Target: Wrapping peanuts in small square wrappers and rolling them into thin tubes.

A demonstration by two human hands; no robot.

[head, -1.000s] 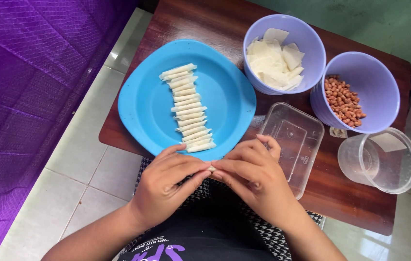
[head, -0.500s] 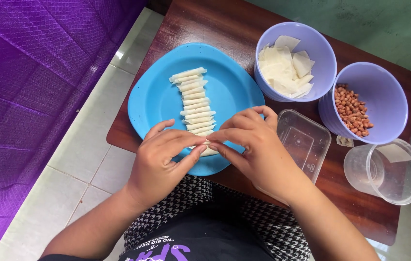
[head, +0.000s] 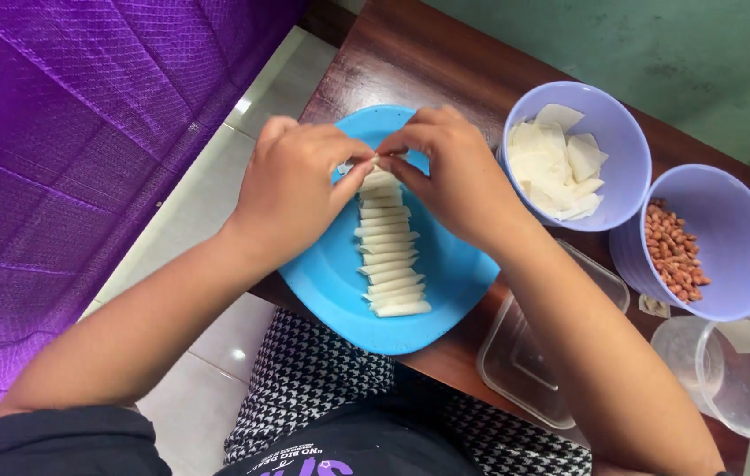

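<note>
Both hands have moved up from the plate's near edge to the far end of the roll row. Left hand (head: 300,189), right hand (head: 450,181): fingers pinched together on a small white roll (head: 381,164) over the blue plate (head: 322,278). Best laid flush against the row (head: 390,256). Roll mostly hidden; filling unseen.

both forearms are bare to the elbow. a dark sleeve bunches at the upper left arm. the torso wears a black top with purple print — below it, a black-and-white houndstooth cloth over the lap.
</note>
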